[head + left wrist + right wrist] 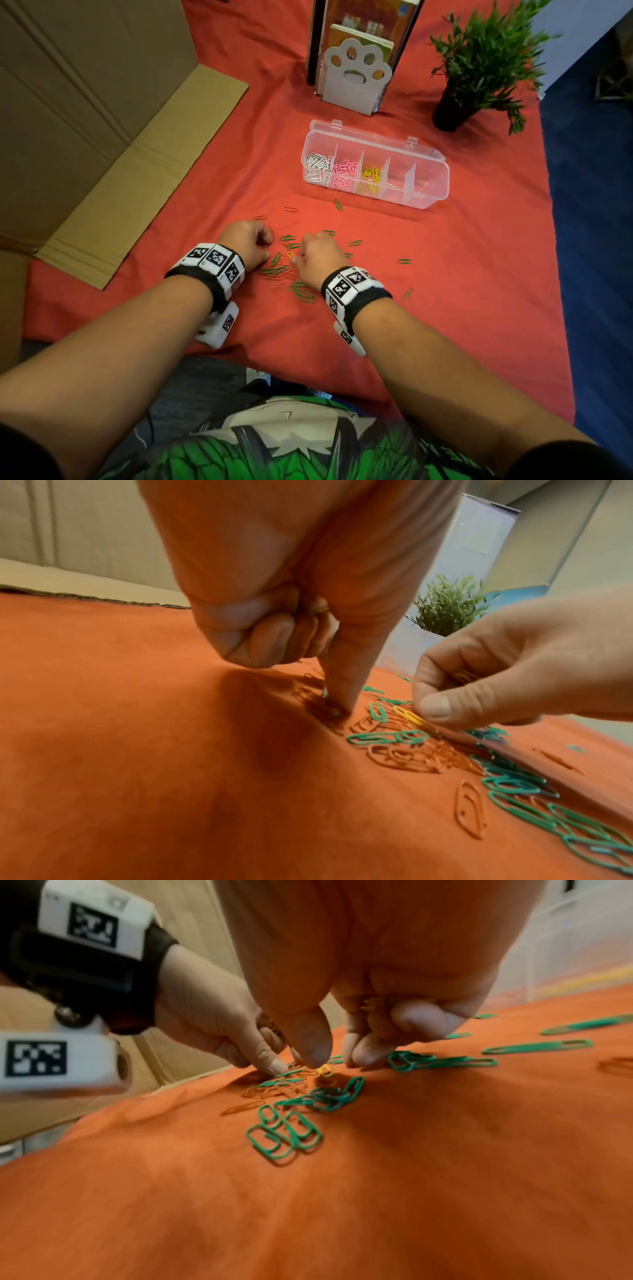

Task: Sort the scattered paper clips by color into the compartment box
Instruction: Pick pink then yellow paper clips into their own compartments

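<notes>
The clear compartment box (432,186) lies open beyond my hands, with white (317,166), pink (344,171) and yellow clips (371,176) in its three left cells. Green clips (301,291) and red clips (260,217) lie scattered on the red cloth. My right hand (320,257) keeps yellow clips (373,1004) in its curled fingers. Its thumb and forefinger touch a loose yellow clip (323,1070). My left hand (248,240) is curled, one digit pressing down on the pile (337,710). What look like reddish clips (270,1023) show between its fingers.
A flattened cardboard box (102,137) covers the left side. A paw-shaped bookend with books (356,78) and a potted plant (479,61) stand behind the compartment box. The cloth ends at blue floor (599,240) on the right.
</notes>
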`<state>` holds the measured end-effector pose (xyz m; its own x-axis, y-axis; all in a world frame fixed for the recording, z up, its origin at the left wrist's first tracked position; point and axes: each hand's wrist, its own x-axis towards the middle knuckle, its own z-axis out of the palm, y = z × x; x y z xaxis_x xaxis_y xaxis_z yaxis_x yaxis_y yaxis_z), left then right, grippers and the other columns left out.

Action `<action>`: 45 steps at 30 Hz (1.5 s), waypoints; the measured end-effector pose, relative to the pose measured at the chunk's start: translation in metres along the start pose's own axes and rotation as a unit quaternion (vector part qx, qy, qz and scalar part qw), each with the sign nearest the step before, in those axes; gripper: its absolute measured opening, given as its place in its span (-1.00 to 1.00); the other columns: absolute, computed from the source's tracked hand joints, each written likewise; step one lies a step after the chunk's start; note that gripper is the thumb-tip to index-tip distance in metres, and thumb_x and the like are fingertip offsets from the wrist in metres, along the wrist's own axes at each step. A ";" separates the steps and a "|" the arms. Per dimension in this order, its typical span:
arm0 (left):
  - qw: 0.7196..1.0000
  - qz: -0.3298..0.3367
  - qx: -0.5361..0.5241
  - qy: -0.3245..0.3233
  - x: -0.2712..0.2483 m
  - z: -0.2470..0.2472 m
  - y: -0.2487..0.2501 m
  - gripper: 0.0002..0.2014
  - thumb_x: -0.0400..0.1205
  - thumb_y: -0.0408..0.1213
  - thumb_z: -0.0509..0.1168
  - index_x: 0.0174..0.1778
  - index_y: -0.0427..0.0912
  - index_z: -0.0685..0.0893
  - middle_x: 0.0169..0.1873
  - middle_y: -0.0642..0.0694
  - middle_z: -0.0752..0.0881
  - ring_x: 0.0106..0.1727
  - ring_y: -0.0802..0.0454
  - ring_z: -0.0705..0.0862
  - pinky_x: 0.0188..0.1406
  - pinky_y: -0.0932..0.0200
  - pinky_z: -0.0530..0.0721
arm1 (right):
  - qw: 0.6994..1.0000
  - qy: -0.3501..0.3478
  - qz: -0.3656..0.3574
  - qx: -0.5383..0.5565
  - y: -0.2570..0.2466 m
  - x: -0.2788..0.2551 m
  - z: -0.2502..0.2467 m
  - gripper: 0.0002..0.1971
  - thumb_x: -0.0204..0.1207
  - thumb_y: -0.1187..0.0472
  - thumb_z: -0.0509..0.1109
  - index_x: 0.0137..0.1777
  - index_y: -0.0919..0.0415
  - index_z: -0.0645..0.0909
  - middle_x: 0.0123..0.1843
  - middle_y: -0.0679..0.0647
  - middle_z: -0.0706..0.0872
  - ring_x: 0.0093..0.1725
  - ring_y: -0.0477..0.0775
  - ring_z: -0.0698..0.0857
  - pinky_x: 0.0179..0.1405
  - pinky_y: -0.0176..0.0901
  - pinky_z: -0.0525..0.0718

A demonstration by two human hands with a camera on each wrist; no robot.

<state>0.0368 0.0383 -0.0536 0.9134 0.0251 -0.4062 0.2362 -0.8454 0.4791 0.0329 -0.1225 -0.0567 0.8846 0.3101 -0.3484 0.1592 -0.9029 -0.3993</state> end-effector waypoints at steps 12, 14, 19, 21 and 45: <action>0.995 -0.030 -0.094 0.002 0.001 -0.002 0.021 -0.85 0.61 -0.20 0.25 -0.15 -0.17 0.68 -0.32 -0.18 0.66 -0.27 -0.13 0.60 -0.29 0.22 0.41 | 0.970 -0.024 0.110 0.213 0.017 0.006 -0.026 -0.77 0.49 0.32 0.27 -0.35 0.05 0.43 -0.24 0.00 0.64 -0.27 -0.05 0.62 -0.29 -0.32 0.48; 0.989 -0.037 -0.142 -0.028 0.008 0.000 0.026 -0.84 0.61 -0.23 0.25 -0.29 -0.11 0.60 -0.44 -0.10 0.59 -0.45 -0.09 0.53 -0.40 0.20 0.48 | 0.936 -0.003 0.147 0.319 0.027 0.001 -0.032 -0.76 0.43 0.39 0.30 -0.36 0.05 0.47 -0.40 -0.04 0.60 -0.60 -0.26 0.51 -0.63 -0.43 0.40; 0.994 0.077 -0.029 -0.075 0.008 0.001 0.047 -0.83 0.46 -0.27 0.46 -0.04 -0.13 0.76 -0.37 -0.10 0.67 -0.33 0.02 0.58 -0.33 0.25 0.43 | 0.840 0.023 0.214 0.498 0.044 -0.005 -0.042 -0.75 0.50 0.44 0.22 -0.29 0.07 0.45 -0.42 0.03 0.48 -0.58 -0.13 0.36 -0.77 -0.39 0.24; 0.986 0.119 0.073 -0.088 0.008 0.007 0.050 -0.75 0.43 -0.27 0.46 0.04 -0.08 0.77 -0.14 -0.13 0.78 -0.06 -0.04 0.71 -0.16 0.26 0.48 | 0.736 0.023 0.263 0.624 0.049 -0.011 -0.049 -0.72 0.51 0.51 0.09 -0.22 0.11 0.43 -0.37 0.05 0.48 -0.52 -0.10 0.39 -0.64 -0.35 0.32; 0.991 -0.022 -0.107 -0.076 0.010 0.010 0.067 -0.80 0.61 -0.28 0.17 -0.30 -0.25 0.58 -0.39 -0.23 0.60 -0.37 -0.13 0.58 -0.35 0.14 0.48 | 0.714 0.020 0.240 0.658 0.077 -0.032 -0.070 -0.67 0.66 0.46 -0.03 -0.17 0.23 0.53 -0.23 0.12 0.58 -0.29 -0.02 0.60 -0.44 -0.34 0.65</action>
<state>0.0589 -0.0227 -0.0335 0.8440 -0.0346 -0.5353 0.3547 -0.7126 0.6053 0.0475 -0.2234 -0.0167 0.7147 0.0261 -0.6990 -0.6926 0.1663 -0.7019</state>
